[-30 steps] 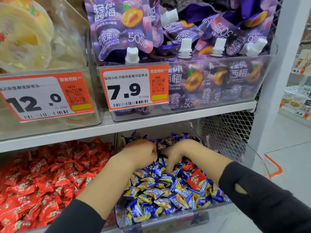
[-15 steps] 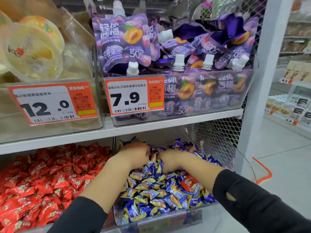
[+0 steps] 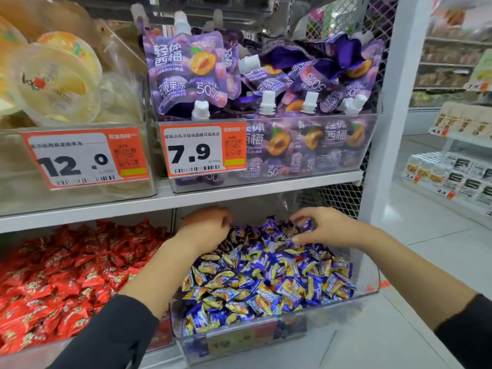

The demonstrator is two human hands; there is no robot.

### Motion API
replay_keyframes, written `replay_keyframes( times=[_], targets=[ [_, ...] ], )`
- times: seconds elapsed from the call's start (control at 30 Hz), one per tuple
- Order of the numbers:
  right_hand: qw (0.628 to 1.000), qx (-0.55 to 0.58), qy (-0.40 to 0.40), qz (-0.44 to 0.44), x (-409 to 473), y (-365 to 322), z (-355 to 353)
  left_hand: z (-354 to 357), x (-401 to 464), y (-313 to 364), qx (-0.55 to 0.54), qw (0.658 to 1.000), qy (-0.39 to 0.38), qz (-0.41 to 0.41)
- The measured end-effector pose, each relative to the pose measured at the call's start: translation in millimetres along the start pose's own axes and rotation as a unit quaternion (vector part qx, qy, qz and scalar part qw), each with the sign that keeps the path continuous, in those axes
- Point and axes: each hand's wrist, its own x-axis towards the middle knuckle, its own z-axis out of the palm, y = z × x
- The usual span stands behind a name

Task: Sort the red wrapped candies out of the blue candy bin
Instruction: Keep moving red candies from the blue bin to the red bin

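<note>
Both hands (image 3: 322, 227) amid blue candies (image 3: 266, 283)

Purple prune jelly pouches (image 3: 186, 73) fill a clear bin above a 7.9 price tag (image 3: 203, 150); beside them, jelly cups (image 3: 57, 83) sit over a 12.0 tag (image 3: 85, 158).

Blue-and-yellow candies (image 3: 266, 283); seemingly red-wrapped neighbours (image 3: 66, 283).
</note>
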Motion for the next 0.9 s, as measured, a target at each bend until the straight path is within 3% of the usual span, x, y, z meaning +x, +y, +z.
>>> replay_keyframes(
  times=[0.07, 0.2, 0.33, 0.4, 0.57, 0.7, 0.8, 0.9],
  targets=[
    [0.999, 0.024, 0.029, 0.029, -6.5, 13.2, -2.6, -3.1, -5.3, 10.6, 0.005, 1.000, 0.007, 0.012],
    [0.996, -0.043, 0.063, 0.056, -14.5, 19.6, 10.0, 6.8, -16.9, 46.6, -0.006, 0.996, -0.045, 0.079],
    [0.999, -0.030, -0.021, -0.004, -14.5, 0.6, 37.0, 41.5, -19.9, 76.9, -0.099, 0.969, -0.192, 0.122],
    [0.997, -0.056, -0.058, -0.010, -12.2, -0.9, 50.0, 53.3, -21.8, 80.1, -0.083, 0.967, -0.217, 0.103],
    [0.985, -0.159, 0.024, 0.065, -14.0, 19.7, 50.6, 39.0, -26.8, 68.2, 0.090, 0.993, -0.058, 0.044],
    [0.983, -0.171, 0.044, 0.056, -15.4, 16.2, 46.5, 22.3, -30.5, 49.8, 0.219, 0.969, -0.091, -0.075],
    [0.992, -0.102, 0.064, 0.046, -6.2, 7.1, 45.3, 17.3, -30.1, 48.1, 0.166, 0.982, -0.069, -0.064],
    [0.995, -0.081, 0.006, 0.050, 8.5, 7.5, 49.9, 31.2, -26.3, 61.3, -0.014, 0.999, -0.042, 0.016]
  ],
)
